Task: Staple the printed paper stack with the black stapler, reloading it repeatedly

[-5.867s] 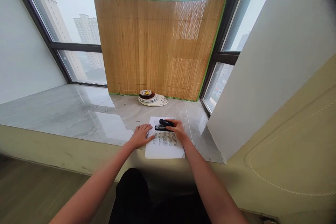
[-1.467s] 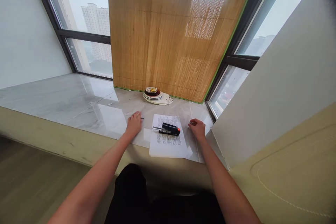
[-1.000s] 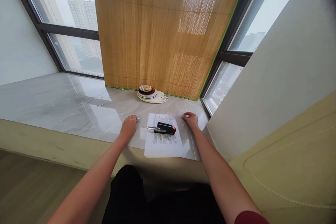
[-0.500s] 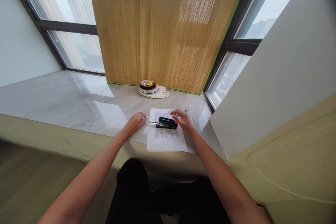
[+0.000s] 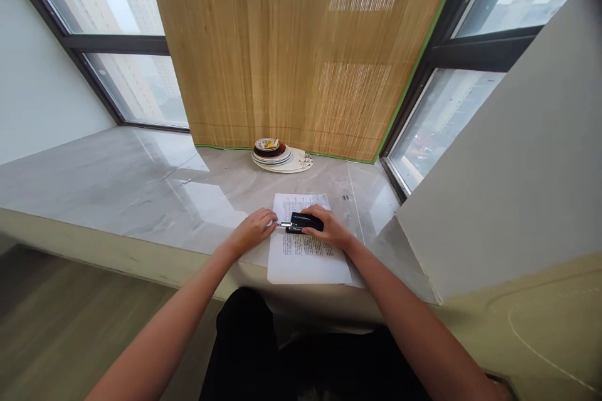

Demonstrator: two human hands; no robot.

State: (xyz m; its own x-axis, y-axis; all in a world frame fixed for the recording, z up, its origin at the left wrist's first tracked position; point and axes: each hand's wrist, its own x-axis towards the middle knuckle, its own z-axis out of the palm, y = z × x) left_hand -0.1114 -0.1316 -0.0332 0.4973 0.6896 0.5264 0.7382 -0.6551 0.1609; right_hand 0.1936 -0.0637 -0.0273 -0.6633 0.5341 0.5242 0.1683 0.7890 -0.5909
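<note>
A black stapler (image 5: 306, 221) lies sideways on printed paper (image 5: 305, 266), its metal staple tray (image 5: 285, 224) sticking out to the left. My right hand (image 5: 328, 229) is closed around the stapler's right end, thumb on the near side and fingers over the far side. My left hand (image 5: 256, 229) is at the tray's outer tip, thumb and fingers pinched together on a small whitish strip. Most of that strip is hidden by the fingertips, and I cannot tell whether it touches the tray.
Toward the back of the grey marble sill (image 5: 211, 200) stands a stack of plates (image 5: 275, 156) beside an oval white board (image 5: 303, 161). A bamboo blind (image 5: 282, 50) hangs behind it. The sill's front edge runs just under the paper's near end, and a wall (image 5: 475, 156) rises at the right.
My right hand has gone from hovering open by the stapler to gripping it. The left hand has moved right, bringing its pinched fingers to the tray's tip. The camera view has shifted slightly.
</note>
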